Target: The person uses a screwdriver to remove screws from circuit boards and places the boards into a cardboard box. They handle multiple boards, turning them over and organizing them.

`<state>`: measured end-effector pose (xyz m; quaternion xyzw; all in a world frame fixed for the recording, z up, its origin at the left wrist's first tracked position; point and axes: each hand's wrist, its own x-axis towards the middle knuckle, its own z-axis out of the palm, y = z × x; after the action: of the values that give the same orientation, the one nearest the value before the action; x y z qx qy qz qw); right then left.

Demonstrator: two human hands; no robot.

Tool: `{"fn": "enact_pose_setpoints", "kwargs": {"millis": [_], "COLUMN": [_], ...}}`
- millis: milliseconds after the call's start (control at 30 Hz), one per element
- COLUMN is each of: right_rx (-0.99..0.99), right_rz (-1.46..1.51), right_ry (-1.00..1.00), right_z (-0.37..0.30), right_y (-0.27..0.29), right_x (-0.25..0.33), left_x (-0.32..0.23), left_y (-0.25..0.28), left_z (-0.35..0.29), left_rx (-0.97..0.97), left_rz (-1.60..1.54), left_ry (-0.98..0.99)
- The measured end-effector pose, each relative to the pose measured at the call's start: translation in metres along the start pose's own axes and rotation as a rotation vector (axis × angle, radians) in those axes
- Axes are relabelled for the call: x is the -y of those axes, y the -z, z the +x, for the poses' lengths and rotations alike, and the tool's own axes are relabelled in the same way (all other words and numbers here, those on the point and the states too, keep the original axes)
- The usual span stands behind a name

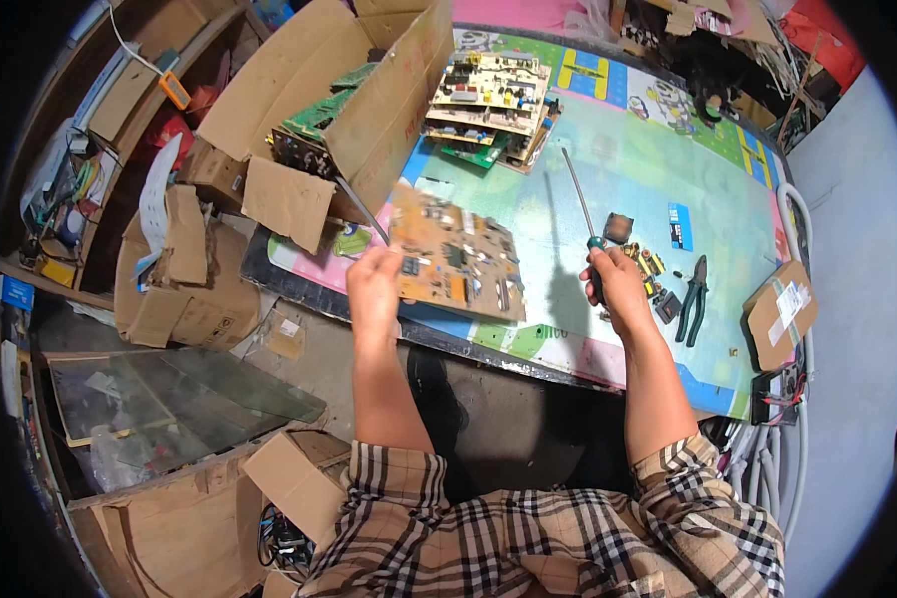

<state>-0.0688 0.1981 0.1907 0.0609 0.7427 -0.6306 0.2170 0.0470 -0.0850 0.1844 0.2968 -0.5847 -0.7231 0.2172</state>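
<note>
My left hand [375, 289] grips a brown circuit board [458, 254] by its left edge, with the board tilted and slightly blurred above the table's near edge. A grey rod [362, 209] slants down to the board's left edge; I cannot tell whether that hand holds it too. Wrapped around a dark green handle, my right hand [618, 284] holds a screwdriver [576, 189], its long shaft pointing up and away. Close to this hand lie a square dark component [619, 227] and several small yellow and black electronic parts [651, 261]. Dark-handled pliers [693, 302] rest to their right.
A stack of circuit boards [490, 92] stands at the far side of the table [588, 339]. Left of it, an open cardboard box [394, 115] holds green boards. A blue card [680, 226] and a brown cardboard piece [779, 314] lie on the right. Glass sheets [169, 399] lie lower left.
</note>
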Motion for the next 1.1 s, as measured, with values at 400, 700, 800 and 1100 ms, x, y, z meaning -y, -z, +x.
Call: {"fn": "enact_pose_setpoints", "kwargs": {"millis": [400,700,800,1100], "right_rx": [-0.118,-0.075,-0.083,-0.066], "right_rz": [-0.055,0.034,0.055,0.026], "right_ry": [-0.001,-0.021,-0.014,-0.016], "right_z": [0.023,0.032,0.028,0.028], "right_y": [0.026,0.024,0.026,0.02], "right_x": [-0.022,-0.003,0.003,0.008], "left_x": [-0.024,-0.057,-0.064,-0.005], "left_y": [-0.028,-0.147,-0.187,-0.211], "left_z": [0.016,0.081,0.124,0.194], "left_rx": [0.119,0.087,-0.06,-0.35], "left_rz": [-0.47,-0.859,-0.795,-0.197], "left_ry": [0.165,0.116,0.129,0.213]}}
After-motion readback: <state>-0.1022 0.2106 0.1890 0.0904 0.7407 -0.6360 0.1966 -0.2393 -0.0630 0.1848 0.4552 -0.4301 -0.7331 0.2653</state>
